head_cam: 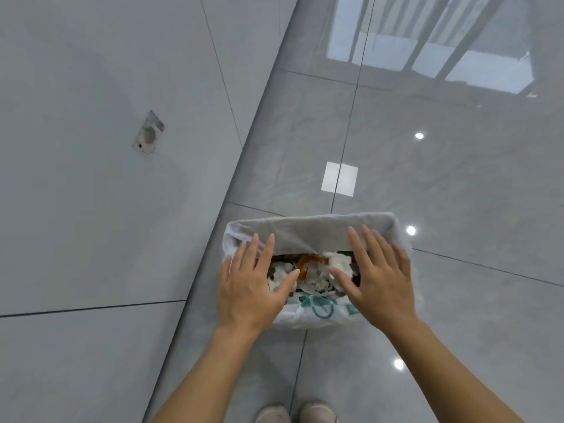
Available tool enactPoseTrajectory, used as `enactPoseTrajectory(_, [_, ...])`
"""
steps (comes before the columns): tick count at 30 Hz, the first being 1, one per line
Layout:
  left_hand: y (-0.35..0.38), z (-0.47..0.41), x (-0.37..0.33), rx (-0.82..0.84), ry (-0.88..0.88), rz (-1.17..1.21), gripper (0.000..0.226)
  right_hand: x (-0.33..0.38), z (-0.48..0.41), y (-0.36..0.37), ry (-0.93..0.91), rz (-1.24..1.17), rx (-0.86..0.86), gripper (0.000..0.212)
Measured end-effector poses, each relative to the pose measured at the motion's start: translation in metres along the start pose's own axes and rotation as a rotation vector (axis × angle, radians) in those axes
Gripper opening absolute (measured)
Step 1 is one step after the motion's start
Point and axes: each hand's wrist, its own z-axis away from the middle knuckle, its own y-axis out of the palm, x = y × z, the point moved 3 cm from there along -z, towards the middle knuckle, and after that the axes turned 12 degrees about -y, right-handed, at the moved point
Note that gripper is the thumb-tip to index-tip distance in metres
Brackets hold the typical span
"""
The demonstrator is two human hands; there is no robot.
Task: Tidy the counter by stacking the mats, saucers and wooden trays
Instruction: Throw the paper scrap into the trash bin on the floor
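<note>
Glossy grey floor (pixel 427 178) meets a wall (pixel 91 209) at left. Near me, my left hand (pixel 250 288) and right hand (pixel 378 282) are spread flat over a bag-lined bin (pixel 308 230), holding nothing. Where the mats, saucers and trays are, I cannot tell.

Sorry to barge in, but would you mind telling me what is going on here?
A person stands over a small waste bin lined with a white plastic bag, on the glossy grey tiled floor beside a grey wall. The left hand and right hand are both open, fingers spread, over the bin's mouth, holding nothing. Inside lie crumpled white paper and an orange scrap. No mats, saucers or wooden trays are in view.
</note>
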Motion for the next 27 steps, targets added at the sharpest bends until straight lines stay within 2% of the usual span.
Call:
enactPoseTrajectory(5, [-0.102, 0.049, -0.017, -0.101, 0.007, -0.033, 0.082, 0.021, 0.008, -0.121, -0.002, 0.004, 0.004, 0.070])
enactPoseTrajectory(11, [-0.233, 0.107, -0.045, -0.159, 0.047, -0.010, 0.077, 0.051, 0.020, -0.268, -0.013, -0.008, -0.097, 0.072])
enactPoseTrajectory(15, [-0.298, 0.135, -0.059, -0.217, 0.093, 0.021, 0.077, 0.066, 0.028, -0.338, 0.017, -0.021, -0.160, 0.072])
enactPoseTrajectory(22, [-0.365, 0.169, -0.071, -0.302, 0.158, 0.064, 0.074, 0.089, 0.034, -0.414, -0.038, 0.010, -0.245, 0.073])
enactPoseTrajectory(27, [-0.403, 0.194, -0.064, -0.397, 0.112, 0.045, 0.075, 0.108, 0.040, -0.448, -0.118, 0.002, -0.296, 0.073])
